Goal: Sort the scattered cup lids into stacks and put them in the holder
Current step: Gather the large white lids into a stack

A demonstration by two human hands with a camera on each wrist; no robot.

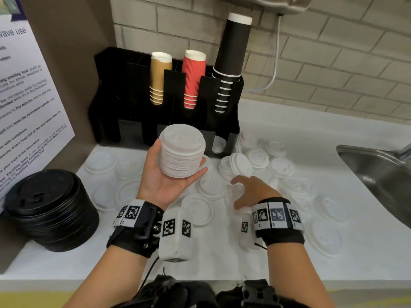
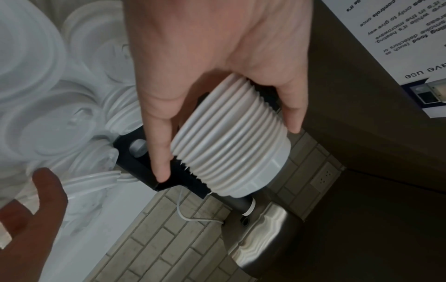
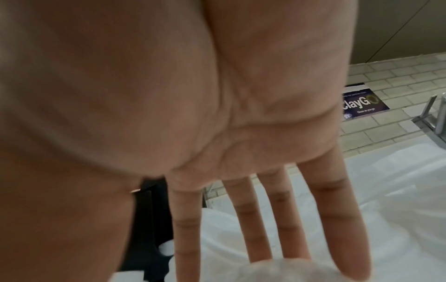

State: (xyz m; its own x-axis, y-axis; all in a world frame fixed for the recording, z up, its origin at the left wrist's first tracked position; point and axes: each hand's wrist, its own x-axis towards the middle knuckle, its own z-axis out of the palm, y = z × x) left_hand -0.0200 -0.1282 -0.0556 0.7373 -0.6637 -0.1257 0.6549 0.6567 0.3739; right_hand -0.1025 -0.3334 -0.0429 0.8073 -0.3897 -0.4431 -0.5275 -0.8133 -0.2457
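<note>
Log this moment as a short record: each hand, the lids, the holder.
left hand: palm up, fingers curled round a stack of white lids, held above the counter
right hand: open, fingers straight, palm down over loose white lids, holding nothing
black lids: one stack on the counter at the left
holder: black, against the wall; back slots hold tan, red and black cups
front slots: no stack seen inside yet
</note>
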